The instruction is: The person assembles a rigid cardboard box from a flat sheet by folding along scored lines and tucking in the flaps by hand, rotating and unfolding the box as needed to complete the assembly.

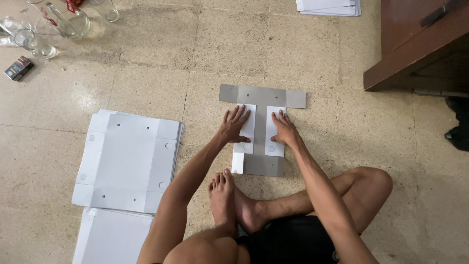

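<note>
Cardboard sheet (261, 117) flat under left hand (233, 124), right hand (284, 129)

Cardboard stack (128, 159) left of box blank (261, 129)

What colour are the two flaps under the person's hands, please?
White flaps on a grey cardboard sheet, head view.

A: Hands?
B: My left hand (235, 126) is flat, palm down, fingers spread and pointing away from me. My right hand (285, 130) is the same, flat and pressing, fingers closer together.
A: Arms?
B: Both forearms stretch forward, bare, nearly straight, and converge toward the hands, which lie near each other but apart.
A: Any grip?
B: None, nothing is clasped; both palms lie open.
</note>
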